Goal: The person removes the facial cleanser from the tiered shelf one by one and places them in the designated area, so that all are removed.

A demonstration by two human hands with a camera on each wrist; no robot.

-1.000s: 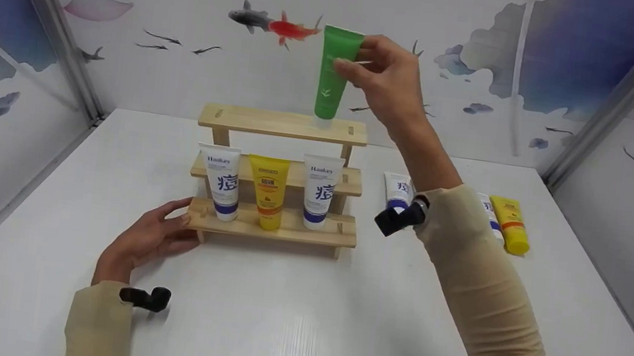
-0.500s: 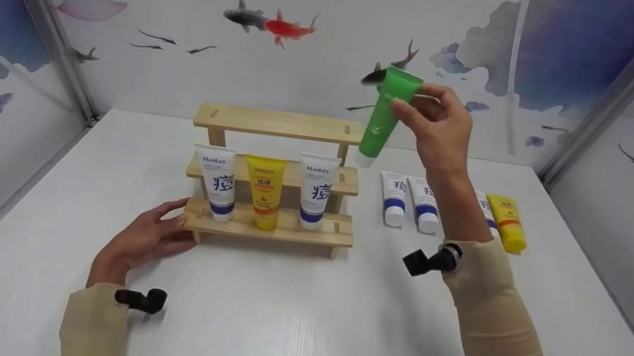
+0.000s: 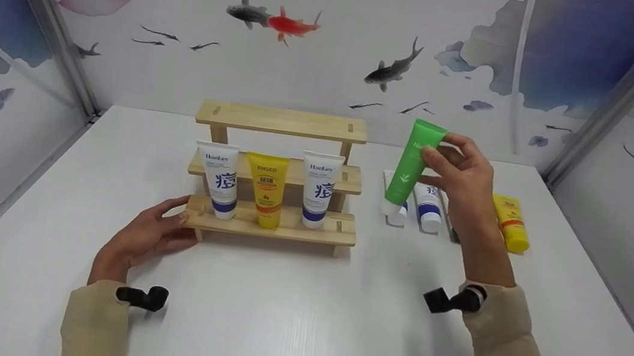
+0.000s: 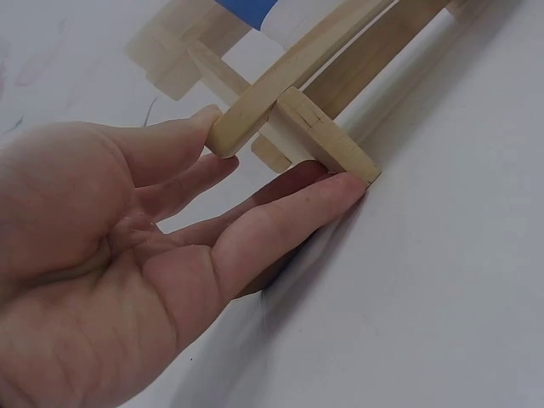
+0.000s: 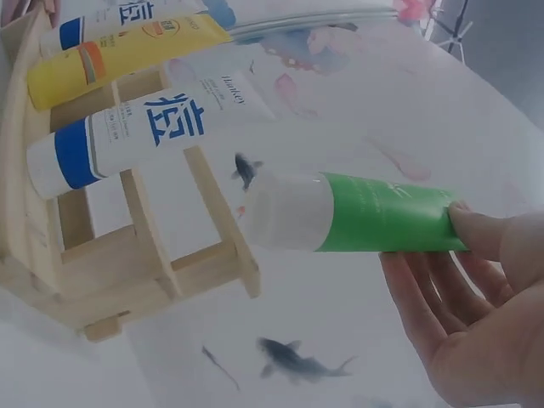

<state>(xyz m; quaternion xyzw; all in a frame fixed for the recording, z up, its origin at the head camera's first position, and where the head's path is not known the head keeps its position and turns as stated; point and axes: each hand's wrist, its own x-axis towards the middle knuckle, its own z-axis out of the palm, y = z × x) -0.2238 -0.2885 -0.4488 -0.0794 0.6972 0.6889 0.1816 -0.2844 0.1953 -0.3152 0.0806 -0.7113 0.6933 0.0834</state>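
My right hand (image 3: pixel 467 184) pinches a green squeeze tube (image 3: pixel 412 168) by its upper part, thumb in front and fingers behind. The tube tilts, white cap down, and overlaps a white tube (image 3: pixel 397 217) lying on the table. In the right wrist view its white cap (image 5: pixel 289 211) faces the three-tier wooden rack (image 5: pixel 119 297). My left hand (image 3: pixel 150 230) holds the rack's left end; in the left wrist view the thumb is at the end of the bottom shelf (image 4: pixel 246 123) and a fingertip at the leg (image 4: pixel 340 149).
On the rack's bottom tier stand a white tube (image 3: pixel 223 181), a yellow tube (image 3: pixel 266 190) and another white tube (image 3: pixel 320 190). Right of the rack lie more tubes, among them a white one (image 3: pixel 428 207) and a yellow one (image 3: pixel 510 223). Printed panels (image 3: pixel 332 53) enclose the table.
My right hand has carried the green tube from above the rack's top tier rightward and down to over the lying tubes. The left hand stays at the rack.
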